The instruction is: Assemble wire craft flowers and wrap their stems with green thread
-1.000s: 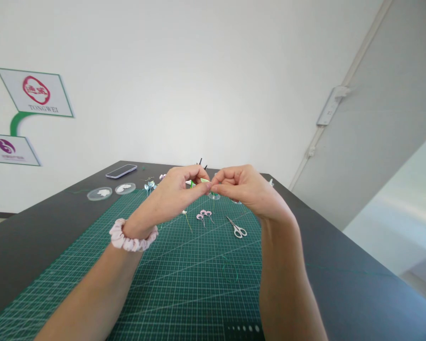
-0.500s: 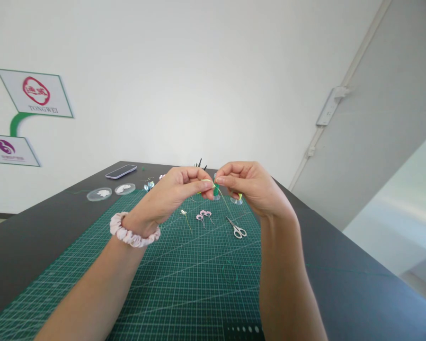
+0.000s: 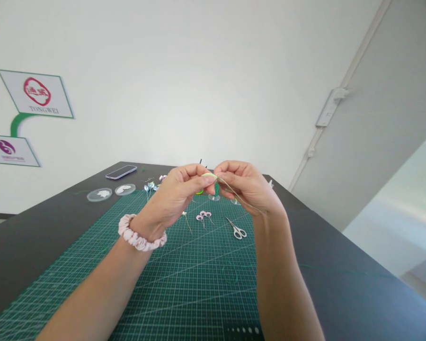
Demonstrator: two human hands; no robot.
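Above the green cutting mat point(image 3: 195, 279), my left hand point(image 3: 182, 192) pinches a pale green leaf-shaped piece point(image 3: 209, 174) between thumb and fingers. A thin pale thread or wire point(image 3: 237, 193) runs from that piece across my right hand point(image 3: 246, 187) toward the wrist. The right fingers are closed at the tip of the piece, touching the thread where it meets it. My fingertips hide the exact join. Below the hands, pink looped petals point(image 3: 203, 216) on wire stems and a small white flower piece point(image 3: 184, 214) lie on the mat.
Small white-handled scissors point(image 3: 238, 232) lie on the mat at right. Behind the hands stands a spool of green thread point(image 3: 216, 189). Two clear dishes point(image 3: 99, 194) with white bits and a phone point(image 3: 121, 171) sit at far left. Blue flower pieces point(image 3: 150, 186) lie near the left wrist.
Both hands have risen slightly, with the left shifted a little to the right. The thread, hanging down over the mat before, now lies across my right hand and wrist. More of the green piece shows.
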